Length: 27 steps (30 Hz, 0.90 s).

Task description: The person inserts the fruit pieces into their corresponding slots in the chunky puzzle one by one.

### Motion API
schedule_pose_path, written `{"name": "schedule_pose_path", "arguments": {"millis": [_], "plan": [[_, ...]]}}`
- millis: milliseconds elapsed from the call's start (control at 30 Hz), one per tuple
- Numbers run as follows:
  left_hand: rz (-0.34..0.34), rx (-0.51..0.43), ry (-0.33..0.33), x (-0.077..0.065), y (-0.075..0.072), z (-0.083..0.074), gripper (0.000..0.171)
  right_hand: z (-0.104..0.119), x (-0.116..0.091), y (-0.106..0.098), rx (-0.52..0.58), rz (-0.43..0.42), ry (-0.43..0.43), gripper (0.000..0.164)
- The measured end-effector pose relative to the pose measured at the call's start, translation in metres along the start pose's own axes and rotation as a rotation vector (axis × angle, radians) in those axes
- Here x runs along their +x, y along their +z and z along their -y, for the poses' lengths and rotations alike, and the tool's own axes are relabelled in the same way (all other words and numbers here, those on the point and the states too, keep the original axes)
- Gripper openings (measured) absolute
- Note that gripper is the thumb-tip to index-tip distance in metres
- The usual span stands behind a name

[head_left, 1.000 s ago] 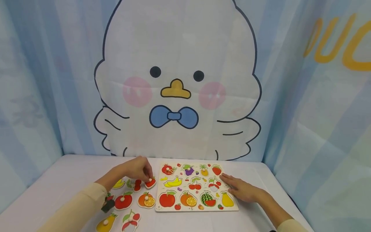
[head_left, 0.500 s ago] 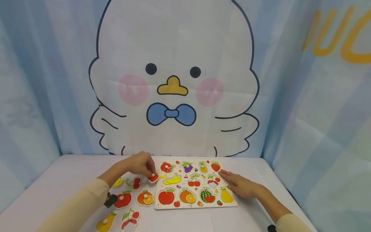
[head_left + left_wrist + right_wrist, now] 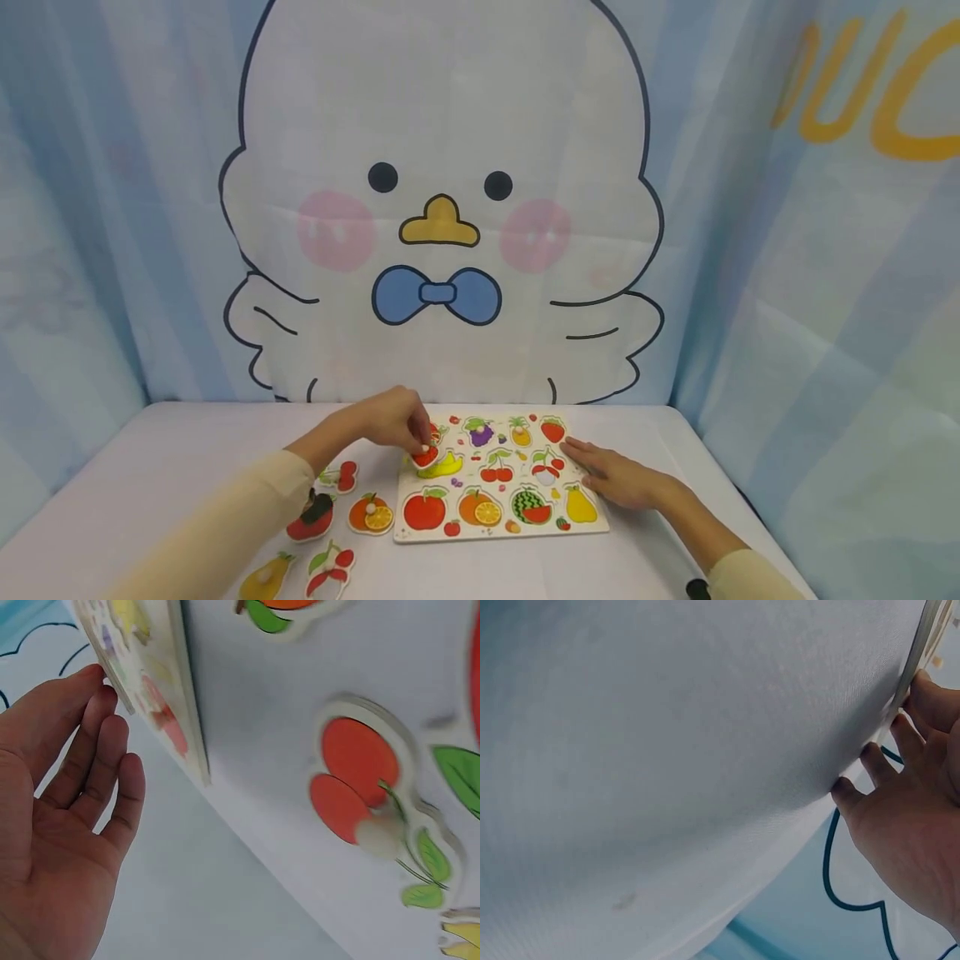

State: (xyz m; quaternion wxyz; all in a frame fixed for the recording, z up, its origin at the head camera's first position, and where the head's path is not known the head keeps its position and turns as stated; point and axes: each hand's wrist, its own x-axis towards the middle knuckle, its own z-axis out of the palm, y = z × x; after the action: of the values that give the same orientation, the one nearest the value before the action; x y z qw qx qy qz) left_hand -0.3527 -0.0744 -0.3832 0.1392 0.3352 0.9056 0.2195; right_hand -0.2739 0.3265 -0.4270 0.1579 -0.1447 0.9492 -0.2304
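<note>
My left hand (image 3: 396, 419) pinches a red strawberry puzzle piece (image 3: 425, 459) by its small knob. The piece is over the left side of the white fruit puzzle board (image 3: 594, 527), partly covering the pomegranate and banana pictures. Whether it touches the board cannot be told. In the left wrist view, the thumb and fingers of the left hand (image 3: 71, 802) meet at the board's edge, and the strawberry is hidden. My right hand (image 3: 622, 477) rests at the board's right edge with its fingers extended. The right wrist view has the fingertips of this hand (image 3: 911, 795) along that edge.
Left of the board lie loose knobbed pieces: an orange (image 3: 371, 514), cherries (image 3: 346, 477), a second red fruit pair (image 3: 328, 573), a pear (image 3: 264, 579) and an apple (image 3: 311, 527) partly covered by the left wrist's camera. A cartoon curtain (image 3: 450, 358) stands behind the table.
The left hand has carried the strawberry piece rightward from among the loose pieces to over the board's left part. The right hand has stayed at the board's edge. The head view has shifted slightly.
</note>
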Motion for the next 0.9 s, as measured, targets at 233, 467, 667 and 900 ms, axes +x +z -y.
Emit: {"name": "schedule_pose_path", "arguments": {"millis": [233, 467, 667, 900], "plan": [[0.029, 0.022, 0.032, 0.016, 0.004, -0.017, 0.006, -0.002, 0.000, 0.001, -0.027, -0.007, -0.005, 0.061], [0.021, 0.023, 0.041, 0.034, 0.008, -0.030, 0.005, -0.003, -0.001, -0.001, -0.029, -0.004, -0.026, 0.062], [0.015, 0.021, 0.057, 0.050, 0.011, -0.040, 0.004, -0.001, -0.002, -0.004, -0.030, -0.007, -0.012, 0.062], [-0.001, 0.007, 0.064, 0.066, 0.017, -0.046, 0.004, -0.002, 0.000, 0.000, 0.012, -0.007, 0.006, 0.061]]}}
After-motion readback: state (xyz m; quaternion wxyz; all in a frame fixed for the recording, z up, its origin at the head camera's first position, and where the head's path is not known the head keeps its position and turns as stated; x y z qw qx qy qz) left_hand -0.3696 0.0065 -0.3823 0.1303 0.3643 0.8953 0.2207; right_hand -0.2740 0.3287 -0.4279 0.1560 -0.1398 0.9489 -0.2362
